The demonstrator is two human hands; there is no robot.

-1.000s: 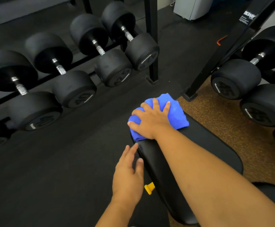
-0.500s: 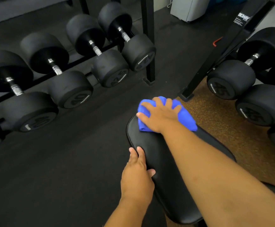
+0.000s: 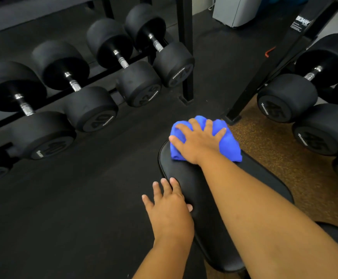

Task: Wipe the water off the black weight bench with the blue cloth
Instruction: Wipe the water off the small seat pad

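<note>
The black weight bench (image 3: 192, 178) runs from the lower right toward the middle of the view, its padded end pointing away from me. A bunched blue cloth (image 3: 229, 144) lies on that far end. My right hand (image 3: 199, 140) presses down on the cloth with fingers spread flat over it. My left hand (image 3: 169, 208) rests on the bench's left edge, fingers straight and thumb on the pad. No water shows on the dark pad.
A rack of black dumbbells (image 3: 91, 105) lines the left side on black rubber flooring. A rack post (image 3: 186, 57) stands just beyond the bench. More dumbbells (image 3: 286, 97) sit at the right above a brown speckled floor (image 3: 284, 158).
My right hand slid the cloth from the bench's left corner toward the right across the far end. My left hand moved up from beside the bench onto its left edge.
</note>
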